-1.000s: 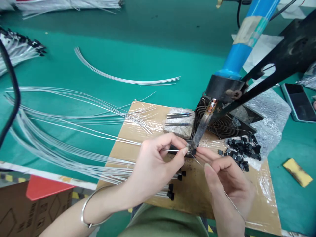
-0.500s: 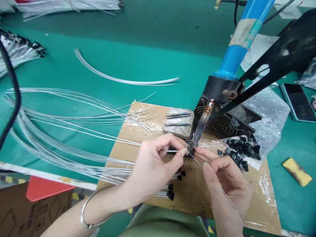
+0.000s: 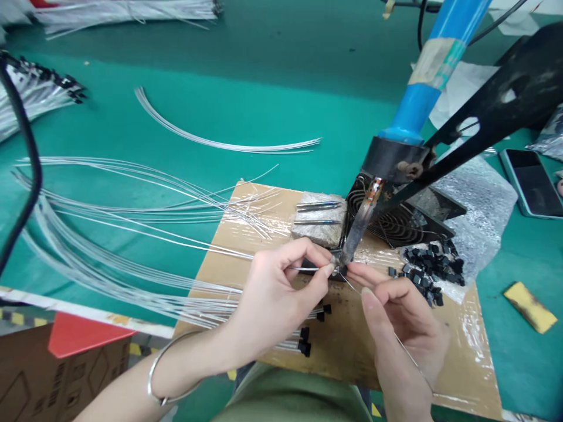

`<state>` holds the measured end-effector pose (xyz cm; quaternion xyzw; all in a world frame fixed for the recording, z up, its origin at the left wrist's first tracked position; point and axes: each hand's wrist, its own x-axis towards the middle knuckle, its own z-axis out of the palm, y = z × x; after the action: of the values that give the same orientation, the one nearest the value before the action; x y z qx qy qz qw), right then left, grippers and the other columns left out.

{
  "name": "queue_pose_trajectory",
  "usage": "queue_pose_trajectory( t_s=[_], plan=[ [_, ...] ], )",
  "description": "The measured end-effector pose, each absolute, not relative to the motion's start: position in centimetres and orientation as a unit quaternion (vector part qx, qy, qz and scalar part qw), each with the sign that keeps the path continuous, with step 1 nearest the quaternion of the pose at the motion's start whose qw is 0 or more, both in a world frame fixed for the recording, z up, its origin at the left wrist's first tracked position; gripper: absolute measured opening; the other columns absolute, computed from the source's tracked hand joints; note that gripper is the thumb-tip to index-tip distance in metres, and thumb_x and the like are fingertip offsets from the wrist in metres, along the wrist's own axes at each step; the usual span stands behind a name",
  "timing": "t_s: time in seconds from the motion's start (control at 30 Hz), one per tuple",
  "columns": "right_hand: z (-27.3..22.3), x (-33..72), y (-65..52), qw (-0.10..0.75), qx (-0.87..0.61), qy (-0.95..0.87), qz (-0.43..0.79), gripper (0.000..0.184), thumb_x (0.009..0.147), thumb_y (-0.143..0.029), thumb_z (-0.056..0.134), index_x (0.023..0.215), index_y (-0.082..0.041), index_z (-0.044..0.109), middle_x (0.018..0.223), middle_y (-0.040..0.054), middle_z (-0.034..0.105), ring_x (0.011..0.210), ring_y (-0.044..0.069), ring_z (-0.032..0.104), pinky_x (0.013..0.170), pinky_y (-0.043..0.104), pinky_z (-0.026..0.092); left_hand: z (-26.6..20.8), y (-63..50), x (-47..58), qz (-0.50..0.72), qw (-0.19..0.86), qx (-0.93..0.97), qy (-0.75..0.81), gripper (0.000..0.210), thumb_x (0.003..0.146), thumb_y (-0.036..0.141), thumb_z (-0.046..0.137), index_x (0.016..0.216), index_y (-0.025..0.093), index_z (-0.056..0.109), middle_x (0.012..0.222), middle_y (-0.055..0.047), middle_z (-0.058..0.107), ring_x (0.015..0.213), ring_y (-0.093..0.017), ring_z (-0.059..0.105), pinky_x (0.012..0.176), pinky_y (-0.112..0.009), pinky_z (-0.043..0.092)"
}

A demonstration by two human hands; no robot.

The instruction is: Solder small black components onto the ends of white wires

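Observation:
My left hand (image 3: 281, 299) pinches a white wire (image 3: 229, 252) close to its end, right by the tip of a soldering iron (image 3: 358, 228). The iron has a blue handle (image 3: 417, 102) and is fixed in a black stand (image 3: 484, 111), pointing down. Between thumb and fingers of my right hand (image 3: 404, 328) runs a thin strand of solder wire (image 3: 411, 358); its front end reaches the iron's tip. What is at the wire's end under the tip is too small to make out. Behind my left hand, finished-looking white wires with black connectors (image 3: 303, 349) lie on the cardboard (image 3: 343, 351).
Loose white wires (image 3: 132, 205) spread to the left, with a curved bundle (image 3: 229, 143) farther back. A grey block (image 3: 319, 234) holds metal tips. A fan (image 3: 396, 217), black connector housings (image 3: 433, 264), bubble wrap (image 3: 484, 199), a phone (image 3: 534, 181) and a yellow sponge (image 3: 530, 306) are at right.
Both hands hold nearly the same place at the iron's tip. The whole view has shifted very slightly; nothing has been let go or picked up.

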<state>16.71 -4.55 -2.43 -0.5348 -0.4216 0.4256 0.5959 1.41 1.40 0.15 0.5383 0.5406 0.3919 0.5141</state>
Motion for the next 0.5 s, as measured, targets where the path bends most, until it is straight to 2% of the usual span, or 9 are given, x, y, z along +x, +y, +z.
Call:
queue_pose_trajectory(
  t_s=[0.2,0.33,0.5],
  plan=[
    [-2.13,16.35,-4.70,0.601,-0.542,-0.411,0.420,0.019,0.102,-0.015,0.072,0.085,-0.023,0.067,0.120,0.0006,0.085,0.111,0.012,0.082,0.103,0.017,0.061,0.25,1.40,1.33,0.398,0.512,0.537,0.539,0.008,0.082,0.016,0.070,0.074,0.018,0.072,0.081,-0.004,0.081,0.076,-0.016,0.074,0.070,-0.023,0.057],
    [-2.07,16.37,-4.79,0.599,-0.540,-0.413,0.423,0.020,0.100,-0.014,0.073,0.084,-0.023,0.066,0.119,0.0023,0.085,0.111,0.015,0.083,0.100,0.019,0.064,0.33,1.31,1.26,0.402,0.511,0.535,0.539,0.008,0.082,0.015,0.071,0.075,0.017,0.073,0.082,-0.005,0.081,0.076,-0.016,0.075,0.070,-0.022,0.057],
    [-2.35,16.64,-4.76,0.594,-0.537,-0.431,0.417,0.020,0.102,-0.013,0.071,0.085,-0.023,0.067,0.121,0.0010,0.085,0.114,0.013,0.081,0.105,0.018,0.061,0.33,1.33,1.32,0.394,0.512,0.539,0.541,0.009,0.083,0.017,0.070,0.074,0.017,0.073,0.081,-0.005,0.081,0.074,-0.016,0.073,0.068,-0.023,0.056]
  ],
)
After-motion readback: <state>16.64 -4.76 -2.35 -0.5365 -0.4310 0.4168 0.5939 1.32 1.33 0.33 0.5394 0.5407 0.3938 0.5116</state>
